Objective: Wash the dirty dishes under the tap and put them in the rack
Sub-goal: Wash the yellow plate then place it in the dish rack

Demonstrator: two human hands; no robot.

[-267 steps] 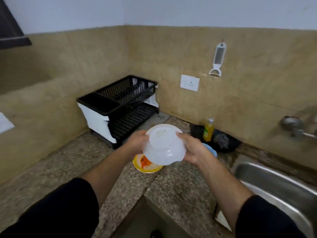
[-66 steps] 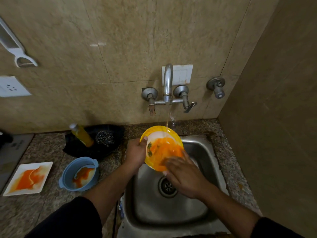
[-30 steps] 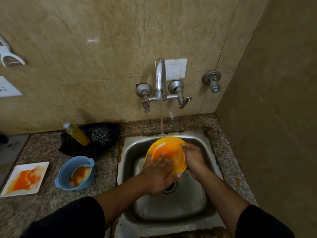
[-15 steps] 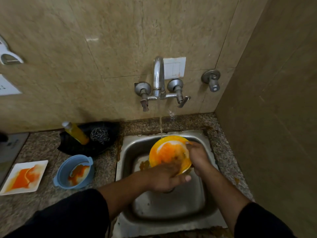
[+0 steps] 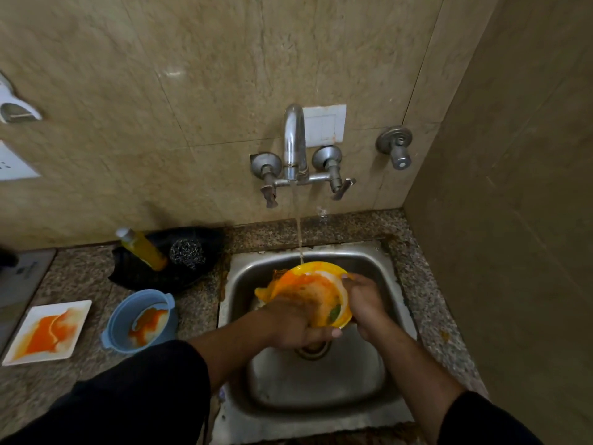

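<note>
A yellow plate (image 5: pixel 316 277) smeared with orange sauce is held tilted over the steel sink (image 5: pixel 382 268), and water from the tap (image 5: pixel 293 139) runs onto its far rim. My right hand (image 5: pixel 362 300) grips the plate's right edge. My left hand (image 5: pixel 293 322) lies across the plate's near face, fingers rubbing the sauce. On the counter to the left stand a blue bowl (image 5: pixel 125 319) and a white square plate (image 5: pixel 19 343), both stained orange. The rack is out of view.
A black tray (image 5: pixel 134 271) behind the blue bowl holds a yellow soap bottle (image 5: pixel 142 248) and a steel scrubber (image 5: pixel 186 253). A side wall closes in just right of the sink. A peeler (image 5: pixel 12 106) hangs on the back wall at far left.
Since half a second ago my left hand has slid further over the plate's face, and the plate has tipped a little more toward me. The water keeps running.
</note>
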